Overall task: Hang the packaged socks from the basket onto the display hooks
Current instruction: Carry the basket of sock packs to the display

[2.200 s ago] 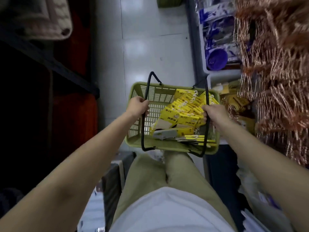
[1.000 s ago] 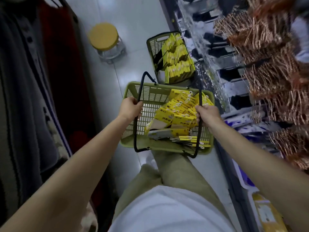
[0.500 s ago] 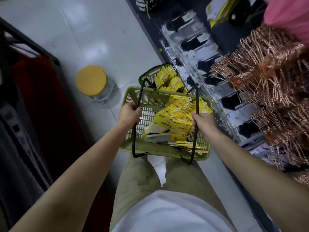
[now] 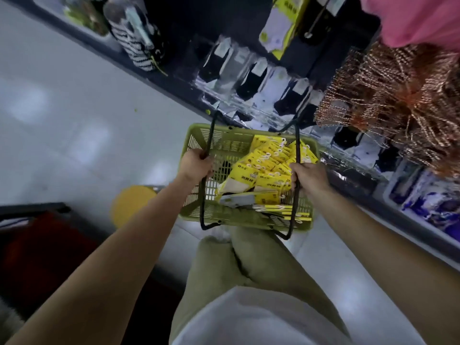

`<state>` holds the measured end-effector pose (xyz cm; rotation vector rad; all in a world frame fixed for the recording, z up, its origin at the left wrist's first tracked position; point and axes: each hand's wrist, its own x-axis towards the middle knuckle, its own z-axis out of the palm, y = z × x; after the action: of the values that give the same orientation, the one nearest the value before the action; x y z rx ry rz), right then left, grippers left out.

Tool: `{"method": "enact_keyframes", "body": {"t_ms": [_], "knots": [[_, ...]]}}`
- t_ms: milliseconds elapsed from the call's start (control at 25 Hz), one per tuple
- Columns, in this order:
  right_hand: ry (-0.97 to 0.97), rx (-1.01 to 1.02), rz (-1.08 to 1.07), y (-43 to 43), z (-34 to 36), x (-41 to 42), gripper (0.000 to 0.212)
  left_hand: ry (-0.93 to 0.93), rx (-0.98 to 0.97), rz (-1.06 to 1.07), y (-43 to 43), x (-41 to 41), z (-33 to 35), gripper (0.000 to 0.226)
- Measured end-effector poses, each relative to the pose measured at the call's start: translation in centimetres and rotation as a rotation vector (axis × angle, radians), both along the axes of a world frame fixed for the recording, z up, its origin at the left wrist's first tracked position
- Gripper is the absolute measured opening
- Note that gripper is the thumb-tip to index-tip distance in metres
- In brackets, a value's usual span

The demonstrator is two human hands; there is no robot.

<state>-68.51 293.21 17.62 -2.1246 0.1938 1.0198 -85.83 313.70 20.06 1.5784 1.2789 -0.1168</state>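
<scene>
- Left grip curls round the left handle.
- Right grip curls round the right handle.
- Between both grips, yellow sock packs fill the green basket.

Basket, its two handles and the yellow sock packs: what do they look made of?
Basket: matte green plastic, going by its moulded slotted walls. Handles: thin black rod with rigid bends, probably coated metal wire. Sock packs: yellow printed card or film; the flat faces and crisp edges leave it open.

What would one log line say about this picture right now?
step: holding basket | left hand: grips left handle | right hand: grips right handle | sock packs: in basket
</scene>
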Motion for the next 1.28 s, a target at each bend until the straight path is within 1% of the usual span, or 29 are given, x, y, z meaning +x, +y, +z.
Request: {"method": "enact_keyframes", "body": {"t_ms": [120,360,480,640,760,840,920,1000,1080,1280], "knots": [[0.019,0.0,-0.068,3.0,-1.0,0.1,0.048,0.055,0.056,-0.154,4.4,2.2,-0.4,0.028],[0.102,0.009,-0.207,9.0,-0.6,0.8,0.028,0.089,0.028,-0.306,11.8,5.8,-0.1,0.026],[0.111,-0.002,-0.248,12.3,-0.4,0.7,0.029,0.115,0.04,-0.382,15.8,7.2,-0.3,0.024],[0.11,-0.021,-0.347,17.1,-0.8,-0.1,0.029,0.112,0.038,-0.429,21.2,8.8,-1.3,0.021],[0.089,-0.041,-0.414,21.1,-1.6,-1.7,0.03,0.126,0.021,-0.535,25.3,9.4,-2.3,0.018],[0.091,-0.038,-0.485,23.9,-2.3,-2.8,0.03,0.132,0.008,-0.614,28.3,9.4,-3.0,0.02],[0.082,-0.046,-0.544,27.1,-3.0,-4.1,0.03,0.112,-0.006,-0.668,31.8,9.0,-3.8,0.017],[0.096,-0.024,-0.633,30.3,-3.7,-5.3,0.027,0.088,-0.01,-0.703,35.4,8.4,-4.5,0.013],[0.124,0.006,-0.69,33.5,-5.1,-6.3,0.022,0.092,-0.04,-0.695,39.1,7.2,-5.6,0.013],[0.219,0.029,-0.665,38.8,-11.4,-8.3,0.03,0.119,-0.104,-0.655,45.1,4.2,-10.3,0.012]]}}
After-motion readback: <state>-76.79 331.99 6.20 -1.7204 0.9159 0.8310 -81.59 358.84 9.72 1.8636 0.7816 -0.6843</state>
